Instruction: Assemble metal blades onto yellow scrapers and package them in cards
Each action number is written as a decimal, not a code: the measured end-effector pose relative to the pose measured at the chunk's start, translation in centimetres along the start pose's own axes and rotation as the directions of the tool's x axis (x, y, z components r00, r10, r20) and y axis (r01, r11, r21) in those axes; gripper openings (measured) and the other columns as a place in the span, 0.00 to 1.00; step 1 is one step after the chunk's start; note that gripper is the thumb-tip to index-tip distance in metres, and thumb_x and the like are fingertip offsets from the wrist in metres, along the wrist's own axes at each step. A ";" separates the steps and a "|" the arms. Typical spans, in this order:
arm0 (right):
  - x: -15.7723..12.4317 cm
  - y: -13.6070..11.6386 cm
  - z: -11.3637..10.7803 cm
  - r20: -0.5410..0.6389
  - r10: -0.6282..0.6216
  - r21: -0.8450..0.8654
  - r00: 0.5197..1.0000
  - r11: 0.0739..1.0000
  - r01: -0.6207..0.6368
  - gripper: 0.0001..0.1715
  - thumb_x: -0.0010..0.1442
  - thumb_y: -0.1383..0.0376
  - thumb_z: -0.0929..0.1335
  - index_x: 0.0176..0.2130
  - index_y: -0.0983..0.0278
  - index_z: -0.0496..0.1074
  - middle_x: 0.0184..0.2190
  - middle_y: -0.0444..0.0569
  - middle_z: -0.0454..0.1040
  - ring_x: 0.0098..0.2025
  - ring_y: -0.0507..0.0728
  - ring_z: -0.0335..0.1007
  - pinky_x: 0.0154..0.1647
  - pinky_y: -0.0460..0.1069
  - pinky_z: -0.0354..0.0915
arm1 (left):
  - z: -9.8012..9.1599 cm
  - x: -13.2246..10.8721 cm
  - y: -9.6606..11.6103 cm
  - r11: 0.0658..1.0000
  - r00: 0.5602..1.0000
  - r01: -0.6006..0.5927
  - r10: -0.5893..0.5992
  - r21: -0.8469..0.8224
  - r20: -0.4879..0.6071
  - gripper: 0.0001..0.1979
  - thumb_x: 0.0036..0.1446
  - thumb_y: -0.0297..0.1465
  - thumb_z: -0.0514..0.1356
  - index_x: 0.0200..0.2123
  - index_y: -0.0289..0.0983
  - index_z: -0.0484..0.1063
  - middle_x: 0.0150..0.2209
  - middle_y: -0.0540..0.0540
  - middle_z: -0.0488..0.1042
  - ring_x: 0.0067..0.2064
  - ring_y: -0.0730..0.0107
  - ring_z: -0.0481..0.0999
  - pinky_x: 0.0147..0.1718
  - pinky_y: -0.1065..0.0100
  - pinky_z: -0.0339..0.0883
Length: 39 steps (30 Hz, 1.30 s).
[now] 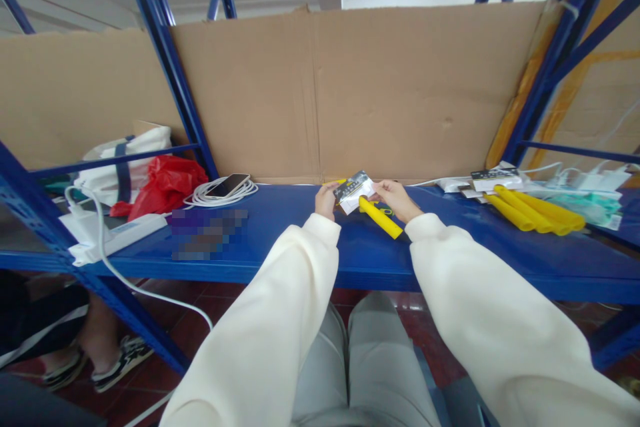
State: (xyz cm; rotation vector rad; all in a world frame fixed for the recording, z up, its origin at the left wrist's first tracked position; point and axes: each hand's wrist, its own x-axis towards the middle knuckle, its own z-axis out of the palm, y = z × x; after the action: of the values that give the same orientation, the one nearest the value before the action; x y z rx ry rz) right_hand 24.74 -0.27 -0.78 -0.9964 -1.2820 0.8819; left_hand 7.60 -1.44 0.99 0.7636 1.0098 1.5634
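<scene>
A small black-and-white printed packet (pixel 354 192) is held tilted above the blue shelf, between my two hands. My left hand (pixel 326 200) pinches its left edge. At its right edge, my right hand (pixel 397 199) has its fingers closed on the packet. A yellow tube (pixel 383 220) slants down to the right from under the packet; whether it is joined to the packet I cannot tell. Beside the tube, partly hidden by it and my right hand, lies a small yellow looped thing (pixel 386 211). A bit of yellow also shows behind the packet.
Several yellow tubes (pixel 533 210) with similar packets (pixel 495 179) lie at the right. On the left are a phone (pixel 230 185) on a coiled white cable (pixel 200 197), a red plastic bag (pixel 167 183) and a power strip (pixel 125 235). A cardboard sheet (pixel 400 93) stands behind; blue posts (pixel 173 73) flank it.
</scene>
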 end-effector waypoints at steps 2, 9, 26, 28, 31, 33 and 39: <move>0.0 -0.1 0.0 -0.006 0.009 0.014 1.000 1.000 -0.009 0.20 0.56 0.59 0.78 0.24 0.62 0.68 0.21 0.43 0.76 0.24 0.52 0.76 0.37 0.50 0.76 | 0.1 -0.3 0.1 0.999 0.999 0.021 -0.022 0.024 0.039 0.07 0.55 0.22 0.60 0.35 0.34 0.78 0.25 0.48 0.78 0.24 0.69 0.76 0.28 0.69 0.69; 0.1 0.0 -0.2 -0.066 0.029 0.060 0.997 0.998 -0.025 0.18 0.62 0.64 0.75 0.24 0.61 0.68 0.21 0.44 0.77 0.25 0.54 0.79 0.38 0.51 0.79 | 0.1 0.2 -0.1 0.994 0.987 0.106 -0.109 0.035 0.116 0.17 0.66 0.42 0.57 0.34 0.36 0.78 0.25 0.44 0.78 0.29 0.62 0.79 0.29 0.67 0.70; -0.6 -0.8 0.1 -0.004 0.191 0.125 0.982 0.974 -0.189 0.11 0.55 0.75 0.74 0.33 0.62 0.70 0.25 0.46 0.79 0.26 0.54 0.79 0.36 0.50 0.79 | -0.4 1.5 -1.3 0.990 0.991 -0.102 0.092 0.099 0.097 0.11 0.40 0.14 0.70 0.23 0.34 0.78 0.25 0.44 0.81 0.40 0.55 0.84 0.45 0.59 0.78; -0.6 -0.6 0.2 0.024 0.178 0.114 0.984 0.977 -0.180 0.14 0.53 0.76 0.74 0.35 0.62 0.71 0.28 0.45 0.79 0.27 0.53 0.79 0.38 0.49 0.78 | -0.4 1.4 -1.4 0.988 0.990 -0.108 0.096 0.111 0.107 0.10 0.40 0.15 0.71 0.24 0.34 0.79 0.26 0.44 0.81 0.40 0.55 0.84 0.45 0.59 0.79; -0.5 -0.2 0.2 0.061 0.134 0.104 0.989 0.985 -0.140 0.16 0.51 0.77 0.73 0.36 0.61 0.70 0.31 0.44 0.80 0.30 0.53 0.79 0.36 0.48 0.78 | -0.2 1.2 -1.4 0.985 0.987 -0.094 0.074 0.142 0.144 0.10 0.43 0.16 0.71 0.28 0.33 0.79 0.27 0.44 0.81 0.37 0.58 0.84 0.42 0.60 0.80; -0.4 0.0 0.1 0.069 0.118 0.111 0.991 0.986 -0.125 0.16 0.51 0.77 0.73 0.35 0.60 0.70 0.33 0.45 0.80 0.30 0.53 0.78 0.34 0.48 0.78 | 0.0 1.0 -1.3 0.985 0.990 -0.079 0.059 0.152 0.129 0.11 0.45 0.17 0.70 0.33 0.33 0.79 0.28 0.45 0.81 0.34 0.62 0.83 0.39 0.62 0.79; 0.4 0.5 -0.1 0.015 0.047 0.106 0.999 0.993 -0.049 0.16 0.49 0.75 0.73 0.35 0.60 0.69 0.32 0.44 0.77 0.32 0.53 0.77 0.34 0.48 0.77 | 0.2 -0.3 -0.4 0.988 0.995 0.021 -0.036 0.152 0.091 0.22 0.52 0.20 0.69 0.51 0.35 0.75 0.31 0.44 0.81 0.28 0.65 0.82 0.31 0.65 0.78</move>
State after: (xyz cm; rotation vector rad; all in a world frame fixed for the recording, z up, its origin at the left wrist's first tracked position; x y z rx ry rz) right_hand 24.88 0.31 -1.14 -0.9422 -1.2130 0.9845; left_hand 8.01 -1.62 0.73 0.9150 1.0741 1.4247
